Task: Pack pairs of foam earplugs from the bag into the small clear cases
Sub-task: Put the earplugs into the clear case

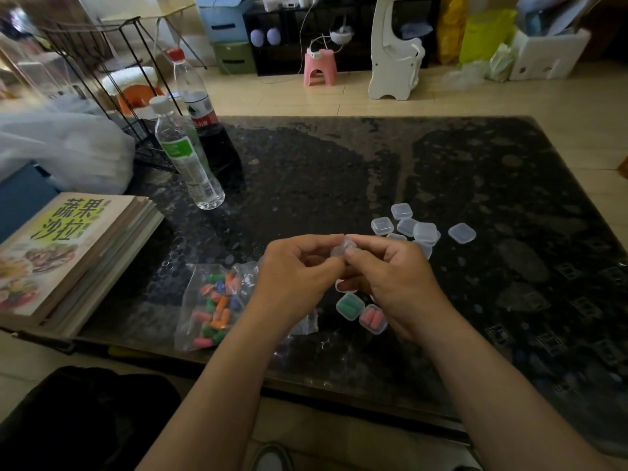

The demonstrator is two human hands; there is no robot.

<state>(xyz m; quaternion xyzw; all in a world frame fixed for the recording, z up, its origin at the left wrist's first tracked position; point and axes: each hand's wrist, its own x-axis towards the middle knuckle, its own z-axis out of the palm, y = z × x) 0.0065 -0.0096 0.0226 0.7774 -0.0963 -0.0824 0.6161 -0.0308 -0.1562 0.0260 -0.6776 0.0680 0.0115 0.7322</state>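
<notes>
The fingers (319,240) of the left hand (299,270) and those of the right hand (394,283) curl inward and meet on one small clear case (342,248). They pinch it between their tips, above the front middle of the dark surface (339,164). Only a pale corner of it shows between the fingertips. Which way its lid faces and whether anything lies inside cannot be made out.

Just below the right hand two filled cases lie flat, touching at a corner. The green case (350,305) and the pink case (373,320) each hold a pair lying side by side.

Under the left wrist lies the bag (195,287), its right part hidden by the forearm. The loose earplugs (217,305) inside point every way, with no shared long axis.

Beyond the right hand sits a heap of empty cases (407,229), some overlapping, partly hidden by the knuckles. A lone case (461,232) lies apart to their right.

Past the heap and to its right the surface runs wide to its far and right edges. To the left stand a clear bottle (185,154) and a dark bottle (207,120), close together. A stack of books (68,253) lies at the left edge. The near edge runs under both forearms.
</notes>
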